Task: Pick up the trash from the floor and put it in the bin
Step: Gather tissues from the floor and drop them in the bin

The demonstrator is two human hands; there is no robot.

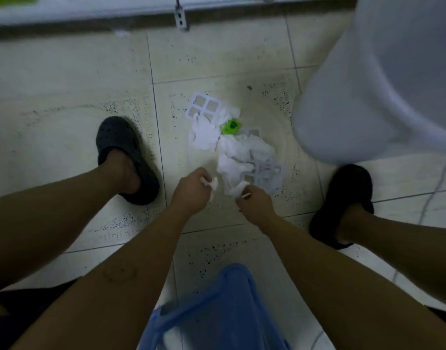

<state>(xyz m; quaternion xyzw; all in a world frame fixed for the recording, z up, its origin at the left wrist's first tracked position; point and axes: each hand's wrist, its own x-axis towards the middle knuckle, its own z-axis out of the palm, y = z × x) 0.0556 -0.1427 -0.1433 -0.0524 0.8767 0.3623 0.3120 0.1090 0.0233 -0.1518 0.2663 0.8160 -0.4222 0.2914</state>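
A heap of trash lies on the tiled floor between my feet: crumpled white tissues [238,154], a small green wrapper [230,126], and white cut-out backing sheets [203,107] at the heap's far and near ends. My left hand [191,192] pinches a small wad of tissue [211,183] at the heap's near left. My right hand [254,202] grips a tissue piece [238,189] at the heap's near edge. The white bin [368,79] stands tall at the right, its opening out of view.
My feet in dark clogs, the left clog [120,152] and the right clog [343,198], stand on either side of the heap. A blue plastic basket [216,311] sits below my arms. A ledge and a power strip [180,18] run along the far wall.
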